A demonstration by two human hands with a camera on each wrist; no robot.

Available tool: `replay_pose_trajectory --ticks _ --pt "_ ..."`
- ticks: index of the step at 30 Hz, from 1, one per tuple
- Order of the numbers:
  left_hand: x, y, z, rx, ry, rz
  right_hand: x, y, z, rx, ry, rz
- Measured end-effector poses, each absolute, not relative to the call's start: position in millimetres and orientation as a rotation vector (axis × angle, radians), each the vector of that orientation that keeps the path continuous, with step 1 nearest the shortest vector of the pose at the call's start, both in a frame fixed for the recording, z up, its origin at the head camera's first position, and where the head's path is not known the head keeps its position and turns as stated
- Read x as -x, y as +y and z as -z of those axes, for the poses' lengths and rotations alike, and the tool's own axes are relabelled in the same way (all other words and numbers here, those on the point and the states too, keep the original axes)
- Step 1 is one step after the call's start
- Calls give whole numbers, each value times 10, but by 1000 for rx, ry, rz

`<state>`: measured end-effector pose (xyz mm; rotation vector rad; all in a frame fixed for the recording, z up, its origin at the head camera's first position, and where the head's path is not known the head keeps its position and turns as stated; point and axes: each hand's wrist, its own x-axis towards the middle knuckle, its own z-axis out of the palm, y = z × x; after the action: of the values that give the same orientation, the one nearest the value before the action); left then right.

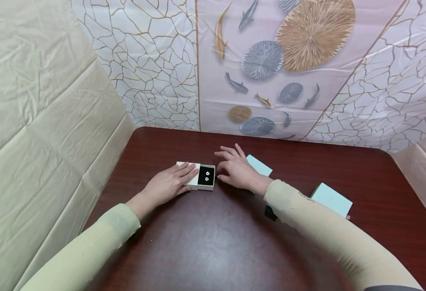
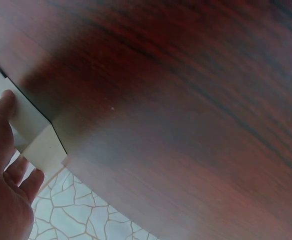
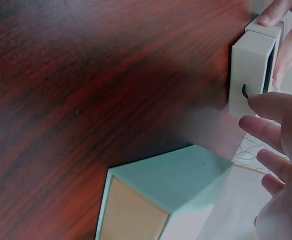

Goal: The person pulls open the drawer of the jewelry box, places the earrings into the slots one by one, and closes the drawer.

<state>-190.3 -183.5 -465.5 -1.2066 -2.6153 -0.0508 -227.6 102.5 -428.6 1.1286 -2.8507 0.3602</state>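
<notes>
A small white drawer-style jewelry box (image 1: 180, 163) lies on the table, its drawer (image 1: 206, 188) partly slid out to the right. Two flower-shaped earrings (image 1: 207, 176) sit on the black insert inside. My left hand (image 1: 171, 180) holds the outer sleeve, fingers across the top and thumb along the near side. Just right of the drawer is my right hand (image 1: 236, 169), its fingers loosely bent and spread. In the right wrist view the thumb tip is right by a black pull loop (image 3: 244, 91) on the drawer front, the other fingers apart from it.
A pale blue box (image 1: 260, 165) stands behind my right hand, partly covered by it. Another pale blue box (image 1: 332, 200) lies farther right, beyond the right forearm. The dark red wooden table (image 1: 198, 242) ends at a patterned cloth (image 1: 162, 81) at the back.
</notes>
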Motion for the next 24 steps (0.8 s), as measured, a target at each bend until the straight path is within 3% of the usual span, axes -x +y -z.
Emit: replay_pose_trajectory --ticks 24 --pt "1900 -1837 4653 1203 -2617 67 2280 899 4411 -1142 -2835 -367"
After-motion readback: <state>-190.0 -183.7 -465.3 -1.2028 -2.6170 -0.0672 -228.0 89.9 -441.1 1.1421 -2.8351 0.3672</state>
